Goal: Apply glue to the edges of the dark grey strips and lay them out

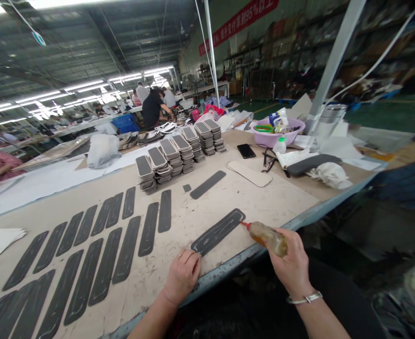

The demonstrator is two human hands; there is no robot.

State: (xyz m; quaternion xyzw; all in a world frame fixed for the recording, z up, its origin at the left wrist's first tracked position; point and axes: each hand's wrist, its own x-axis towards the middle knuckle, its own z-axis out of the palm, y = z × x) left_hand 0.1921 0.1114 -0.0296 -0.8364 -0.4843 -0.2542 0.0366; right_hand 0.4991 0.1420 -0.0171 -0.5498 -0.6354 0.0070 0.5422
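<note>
My right hand [292, 259] is wrapped round a squeeze bottle [267, 235] of amber glue with a red nozzle. The nozzle tip is at the far right end of a dark grey rounded strip [218, 231], which carries a wet, shiny line of glue along its edge and middle. My left hand [183, 274] has its fingers curled together at the strip's near left end, pinching or pressing it; the fingertips are partly hidden. To the left lie several dark strips [96, 268] in rows, many with shiny glue streaks. Another dark strip [208, 184] lies farther back.
Several stacks of grey-topped, pale-edged pieces [170, 148] stand behind the strips. A beige insole-like piece [250, 173], phone [246, 151], glasses [269, 161] and lilac basin [278, 134] sit at the back right. The table edge [243, 256] runs close before me. A co-worker [153, 107] bends over farther off.
</note>
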